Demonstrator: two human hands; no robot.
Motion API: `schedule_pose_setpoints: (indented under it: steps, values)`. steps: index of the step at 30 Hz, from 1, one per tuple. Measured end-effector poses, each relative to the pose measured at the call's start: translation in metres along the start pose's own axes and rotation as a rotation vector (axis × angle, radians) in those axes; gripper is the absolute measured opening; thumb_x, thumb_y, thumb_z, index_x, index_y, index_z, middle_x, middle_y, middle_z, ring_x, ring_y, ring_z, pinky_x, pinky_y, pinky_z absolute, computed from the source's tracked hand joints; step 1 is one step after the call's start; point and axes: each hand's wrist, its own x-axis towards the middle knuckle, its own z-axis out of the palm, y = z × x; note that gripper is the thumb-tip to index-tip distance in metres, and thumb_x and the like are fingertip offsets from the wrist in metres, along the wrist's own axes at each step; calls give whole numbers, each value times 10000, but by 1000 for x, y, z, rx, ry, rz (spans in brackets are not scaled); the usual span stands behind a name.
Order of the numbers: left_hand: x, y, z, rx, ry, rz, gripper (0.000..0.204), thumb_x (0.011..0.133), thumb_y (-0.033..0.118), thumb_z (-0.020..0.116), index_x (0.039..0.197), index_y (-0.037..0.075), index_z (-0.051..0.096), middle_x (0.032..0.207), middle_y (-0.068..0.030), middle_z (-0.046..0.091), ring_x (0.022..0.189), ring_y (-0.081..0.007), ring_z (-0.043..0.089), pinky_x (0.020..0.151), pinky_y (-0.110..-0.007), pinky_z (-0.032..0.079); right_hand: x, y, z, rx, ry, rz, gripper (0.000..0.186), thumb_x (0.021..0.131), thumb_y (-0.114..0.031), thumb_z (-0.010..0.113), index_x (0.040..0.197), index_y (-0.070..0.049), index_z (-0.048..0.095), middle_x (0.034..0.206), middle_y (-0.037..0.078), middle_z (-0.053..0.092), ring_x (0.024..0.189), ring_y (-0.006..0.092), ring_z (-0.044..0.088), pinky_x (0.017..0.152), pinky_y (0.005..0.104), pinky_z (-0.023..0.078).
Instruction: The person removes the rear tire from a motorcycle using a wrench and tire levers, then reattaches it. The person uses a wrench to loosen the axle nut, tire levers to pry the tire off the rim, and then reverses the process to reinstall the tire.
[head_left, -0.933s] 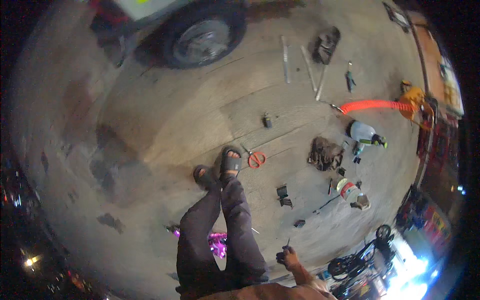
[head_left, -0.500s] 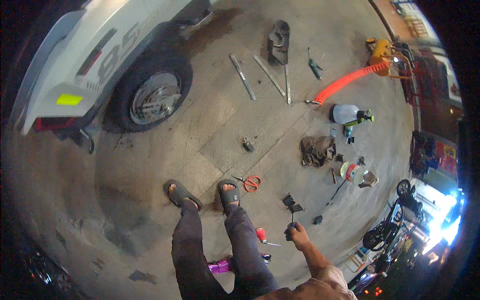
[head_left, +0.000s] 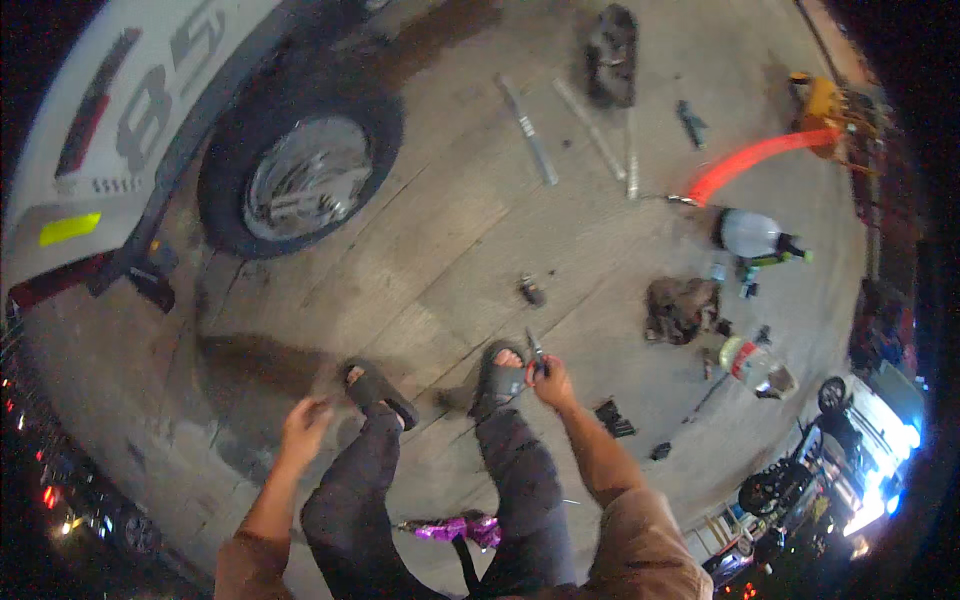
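Observation:
My right hand [head_left: 554, 388] is closed around a pair of scissors [head_left: 534, 345], with the blades pointing away from me, beside my right sandal. Part of a red handle shows at the fingers. A dark piece also shows there, but I cannot make out whether it is a separate tool. My left hand [head_left: 305, 428] hangs over the floor left of my left sandal, its fingers smeared by motion. On the floor right of my right hand lies a flat black part [head_left: 614, 418], and farther right a small black block [head_left: 660, 451].
A white vehicle's wheel [head_left: 310, 180] stands far left. Metal strips [head_left: 527, 130], a padlock-like piece [head_left: 531, 290], a dark cloth [head_left: 682, 308], a spray bottle [head_left: 750, 233] and a clear jug [head_left: 757, 366] lie ahead. A red coiled hose [head_left: 745, 158] runs to a yellow compressor [head_left: 825, 115].
My right hand has moved left and away from me, from the black parts, and the scissors have left the floor into it. My left hand has come into view. The whole view has shifted.

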Motion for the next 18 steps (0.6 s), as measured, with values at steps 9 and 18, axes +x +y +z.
schedule_pose_setpoints:
  steps: [9,18]
  values:
    - [162,-7,117,511,-407,399,379,839,239,671,1144,22,614,1026,-180,640,958,-340,616,821,-413,486,161,-79,51,-312,-83,-664,306,739,-141,640,1033,-55,636,974,204,577,951,406,581,805,485,495]
    - [228,-58,129,799,-518,619,374,811,232,668,1126,40,605,1085,-182,616,1038,-380,576,876,-446,469,142,-50,108,-159,-46,-803,415,751,-161,708,1136,-69,583,1027,176,572,969,391,587,810,456,500]
